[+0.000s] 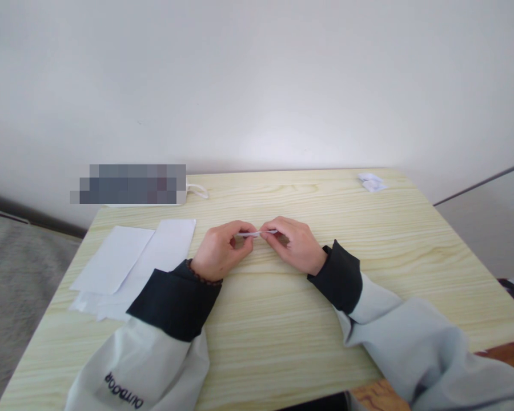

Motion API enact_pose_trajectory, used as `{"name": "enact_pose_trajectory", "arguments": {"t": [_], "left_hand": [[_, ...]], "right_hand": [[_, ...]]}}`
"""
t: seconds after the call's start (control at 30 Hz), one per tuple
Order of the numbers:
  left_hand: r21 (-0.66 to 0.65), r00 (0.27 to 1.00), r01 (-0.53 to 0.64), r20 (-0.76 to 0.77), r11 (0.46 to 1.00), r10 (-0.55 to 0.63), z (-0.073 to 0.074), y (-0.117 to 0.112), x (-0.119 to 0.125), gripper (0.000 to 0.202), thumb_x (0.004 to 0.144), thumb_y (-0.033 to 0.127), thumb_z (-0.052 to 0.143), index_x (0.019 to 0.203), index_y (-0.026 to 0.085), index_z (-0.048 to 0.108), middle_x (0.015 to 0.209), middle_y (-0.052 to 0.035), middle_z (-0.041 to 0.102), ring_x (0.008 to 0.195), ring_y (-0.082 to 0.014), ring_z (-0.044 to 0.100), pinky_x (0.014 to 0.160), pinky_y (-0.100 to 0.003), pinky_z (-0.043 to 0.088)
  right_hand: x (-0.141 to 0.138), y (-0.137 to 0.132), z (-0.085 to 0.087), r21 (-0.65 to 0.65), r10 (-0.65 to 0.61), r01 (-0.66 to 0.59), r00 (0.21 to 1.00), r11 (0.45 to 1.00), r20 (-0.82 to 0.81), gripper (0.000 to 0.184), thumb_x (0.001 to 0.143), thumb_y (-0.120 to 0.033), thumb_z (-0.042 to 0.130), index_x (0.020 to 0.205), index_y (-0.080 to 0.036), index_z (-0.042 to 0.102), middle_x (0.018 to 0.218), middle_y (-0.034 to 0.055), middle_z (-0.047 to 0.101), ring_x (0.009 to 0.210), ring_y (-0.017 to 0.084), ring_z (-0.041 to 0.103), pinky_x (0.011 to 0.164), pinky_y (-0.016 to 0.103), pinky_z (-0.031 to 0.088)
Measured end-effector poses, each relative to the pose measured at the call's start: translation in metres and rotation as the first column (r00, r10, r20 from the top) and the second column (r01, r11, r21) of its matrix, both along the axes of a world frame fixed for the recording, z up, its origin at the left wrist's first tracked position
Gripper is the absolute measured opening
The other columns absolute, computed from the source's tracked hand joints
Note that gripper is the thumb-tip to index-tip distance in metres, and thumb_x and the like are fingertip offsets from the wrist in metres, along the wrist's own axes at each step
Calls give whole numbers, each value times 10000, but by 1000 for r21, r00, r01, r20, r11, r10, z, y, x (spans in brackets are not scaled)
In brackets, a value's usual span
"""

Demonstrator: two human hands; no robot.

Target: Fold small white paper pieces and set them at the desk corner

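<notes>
1. L hand (225, 248): thumb + index pinching L end of strip (258, 233); other fingers curled, partly hidden.
2. R hand (294, 242): same pinch on R end; fingertips of both hands near each other, short bit of strip visible btwn.
3. Strip: white, thin, prob. folded paper, seen almost edge-on. Held over approx. mid table (261, 331), betw. L and R edges; can't tell if it touches the top.
4. Handling (judgement): v. light, bends easily, a bit stiffer along folds; dry, not esp. slippery; creases/tears if pulled hard. Best hold: flat pinch at each end, close to the fold, low force.
5. Sheets (107, 257): white, overlapping, by table's L edge, partly behind L cuff (171, 302).
6. Wad (372, 182): white w/ bluish bits, nr far R corner.
7. Far L corner: pixelated item (132, 185), unreadable; pale loop (199, 191) just beside it.
</notes>
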State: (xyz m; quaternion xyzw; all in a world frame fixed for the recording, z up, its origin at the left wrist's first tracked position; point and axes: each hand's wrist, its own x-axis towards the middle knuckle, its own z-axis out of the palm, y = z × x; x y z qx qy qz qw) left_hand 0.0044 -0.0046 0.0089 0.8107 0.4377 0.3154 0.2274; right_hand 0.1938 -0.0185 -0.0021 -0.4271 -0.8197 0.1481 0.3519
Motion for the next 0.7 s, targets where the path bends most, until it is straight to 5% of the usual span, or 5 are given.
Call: {"name": "enact_pose_trajectory", "arguments": {"t": [0.47,0.7], "left_hand": [[18,999,-51,17,999,51,-2,-1,0,129,743,242,603,815,189,696,695,38,697,476,-68,535,511,-172,426],[-85,993,-118,20,989,120,-1,0,-1,237,760,276,554,896,186,725,605,14,694,451,-89,552,488,-187,435]], "right_hand": [[0,3,-1,18,-28,28,1000,999,-5,101,853,-254,577,860,-189,653,792,6,680,718,112,614,676,212,459],[0,4,-1,-47,-85,84,996,995,-23,151,872,-228,546,931,-218,684,881,5,717,792,127,660,736,230,486]]}}
